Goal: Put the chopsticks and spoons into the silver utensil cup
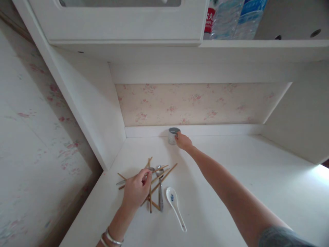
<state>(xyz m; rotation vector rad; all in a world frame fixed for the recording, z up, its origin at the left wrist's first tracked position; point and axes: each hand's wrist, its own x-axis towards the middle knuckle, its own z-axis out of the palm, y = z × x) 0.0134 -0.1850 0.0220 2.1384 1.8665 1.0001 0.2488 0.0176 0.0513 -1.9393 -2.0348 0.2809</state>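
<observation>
My right hand (183, 141) grips the near right side of a small grey cup (172, 139), with fingers at its rim. The cup stands upright at the back of the white surface. My left hand (136, 189) is closed over a loose pile of wooden chopsticks (171, 173); its fingertips pinch together, and what they hold, if anything, I cannot make out. Among the chopsticks lies a metal spoon (160, 195), its bowl pointing away from me. More metal cutlery shows partly behind the left hand. Right of the pile rests a white ceramic spoon (175, 204) with a blue mark.
White side panels (84, 92) flank the surface (221, 178), with a flowered wall strip (195, 103) at the back. Overhead hangs a cabinet door (123, 25), and wrapped water bottles (228, 20) sit on the shelf beside it. A bracelet (111, 237) circles my left wrist.
</observation>
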